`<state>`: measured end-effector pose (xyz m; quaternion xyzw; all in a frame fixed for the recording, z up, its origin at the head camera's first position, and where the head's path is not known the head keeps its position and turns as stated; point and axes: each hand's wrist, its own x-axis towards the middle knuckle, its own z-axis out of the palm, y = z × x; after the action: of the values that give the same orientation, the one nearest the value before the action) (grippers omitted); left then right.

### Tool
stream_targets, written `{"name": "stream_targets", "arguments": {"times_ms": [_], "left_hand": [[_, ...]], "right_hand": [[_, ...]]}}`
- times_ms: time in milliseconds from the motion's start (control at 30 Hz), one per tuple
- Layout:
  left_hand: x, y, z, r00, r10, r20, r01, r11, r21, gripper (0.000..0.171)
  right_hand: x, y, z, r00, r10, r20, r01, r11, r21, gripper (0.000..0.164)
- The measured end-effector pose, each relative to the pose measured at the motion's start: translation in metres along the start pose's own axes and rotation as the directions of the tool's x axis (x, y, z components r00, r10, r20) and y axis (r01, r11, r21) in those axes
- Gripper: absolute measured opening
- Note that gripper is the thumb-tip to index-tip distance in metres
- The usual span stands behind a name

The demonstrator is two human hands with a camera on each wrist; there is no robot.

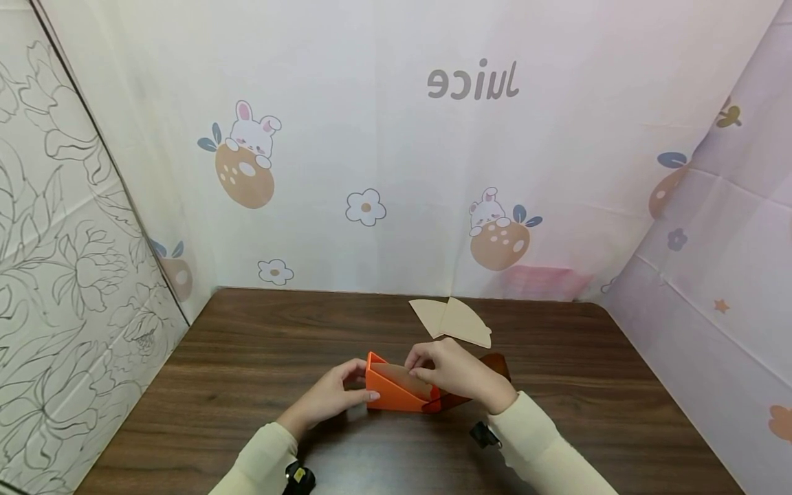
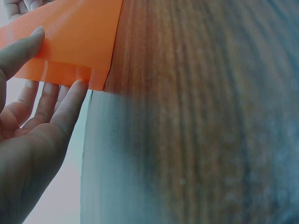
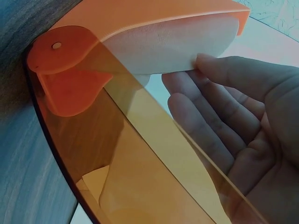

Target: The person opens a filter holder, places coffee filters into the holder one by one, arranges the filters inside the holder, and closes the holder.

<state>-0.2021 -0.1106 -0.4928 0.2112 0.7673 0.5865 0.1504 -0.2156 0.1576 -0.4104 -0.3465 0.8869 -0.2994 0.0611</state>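
Observation:
An orange filter-paper holder [image 1: 392,395] with a sloping top sits mid-table. My left hand [image 1: 328,400] grips its left end, the thumb on the front wall and the other fingers at the end, as the left wrist view also shows on the orange wall [image 2: 84,32]. Inside the holder stands a tan coffee filter paper [image 1: 396,373]. With thumb and forefinger, my right hand [image 1: 456,368] pinches the paper's upper edge, seen as a pale sheet [image 3: 173,49] in the right wrist view. A see-through brown lid [image 1: 498,364] hangs swung back on its hinge, partly behind the right forearm.
Behind the holder, two fan-shaped tan filter papers [image 1: 464,325] lie overlapping near the back edge of the dark wooden table [image 1: 260,344]. Printed curtains [image 1: 371,137] hang behind and at the sides. Each wrist wears a small black camera [image 1: 485,434].

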Motion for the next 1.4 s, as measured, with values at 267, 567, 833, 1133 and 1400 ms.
{"name": "stream_targets", "arguments": {"times_ms": [267, 567, 833, 1133, 1400], "left_hand": [[0.0004, 0.0012, 0.001, 1.0, 0.006, -0.002, -0.006, 1.0, -0.013, 0.038], [0.0015, 0.0, 0.0009, 1.0, -0.003, -0.005, 0.003, 1.0, -0.02, 0.037], [0.002, -0.0007, 0.0012, 1.0, -0.003, -0.007, 0.003, 1.0, -0.014, 0.037], [0.0009, -0.0001, 0.0016, 1.0, -0.01, -0.005, 0.01, 1.0, -0.019, 0.037], [0.0007, 0.0004, 0.0014, 1.0, -0.011, -0.002, 0.011, 1.0, -0.013, 0.037]], "right_hand": [[0.0009, -0.0004, 0.0005, 1.0, -0.012, -0.013, 0.012, 0.999, -0.034, 0.009], [0.0015, -0.0003, 0.0001, 1.0, -0.007, -0.009, 0.007, 1.0, -0.021, 0.01], [0.001, 0.0003, -0.0006, 1.0, -0.003, 0.003, 0.003, 1.0, 0.007, 0.02], [0.0009, -0.0007, -0.0027, 1.0, 0.002, 0.002, -0.002, 1.0, -0.01, 0.03], [-0.0014, -0.0015, -0.0088, 1.0, 0.008, -0.004, -0.008, 0.999, -0.036, 0.033]]}}
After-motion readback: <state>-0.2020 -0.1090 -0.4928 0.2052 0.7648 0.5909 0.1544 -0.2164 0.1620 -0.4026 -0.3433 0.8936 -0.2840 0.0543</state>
